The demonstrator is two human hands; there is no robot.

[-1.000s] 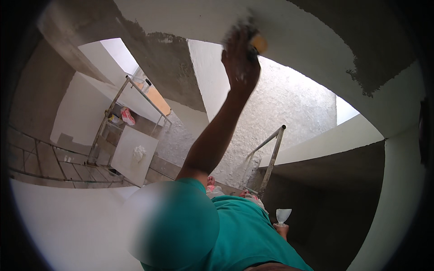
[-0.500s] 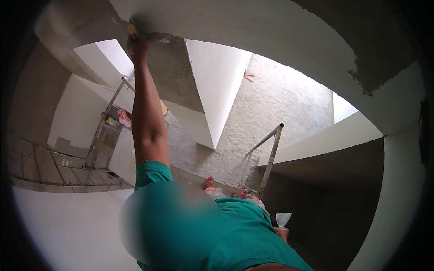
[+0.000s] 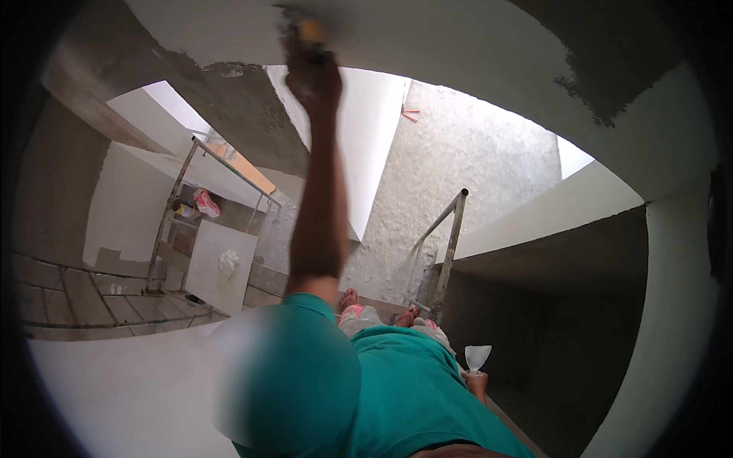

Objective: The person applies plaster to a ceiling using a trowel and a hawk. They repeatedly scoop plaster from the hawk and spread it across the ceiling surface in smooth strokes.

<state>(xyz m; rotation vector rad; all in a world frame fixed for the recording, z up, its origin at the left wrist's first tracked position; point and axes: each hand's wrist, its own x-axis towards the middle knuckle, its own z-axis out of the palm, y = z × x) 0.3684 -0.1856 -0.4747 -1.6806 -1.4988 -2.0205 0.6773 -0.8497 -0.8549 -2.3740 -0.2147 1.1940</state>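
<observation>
My left hand (image 3: 314, 82) is raised high on a stretched arm, smeared by motion. It grips a trowel (image 3: 311, 32) with a yellow-orange handle, held against or close to the pale overhead surface (image 3: 427, 46); the blur hides whether the blade touches. Low at the right, beside my hip, my right hand (image 3: 476, 379) is closed round the grip of a putty knife (image 3: 478, 356). Its wide whitish blade points up. The overhead surface is pale and smooth, with rough-edged dark grey patches (image 3: 622, 72) at the right and a grey band at the left.
Metal scaffold rails (image 3: 452, 252) rise near my feet, with another frame (image 3: 174, 206) at the left. A white board (image 3: 221, 263) carries a white lump (image 3: 228, 263) of paste. Beside it lies a pink-and-white bag (image 3: 205, 201). Planks (image 3: 92, 286) lie at far left; a dark recess (image 3: 550, 328) is at right.
My left hand has swept right with the trowel along the overhead surface. The white board and its lump, earlier behind my arm, now show. My right hand still holds the putty knife low.
</observation>
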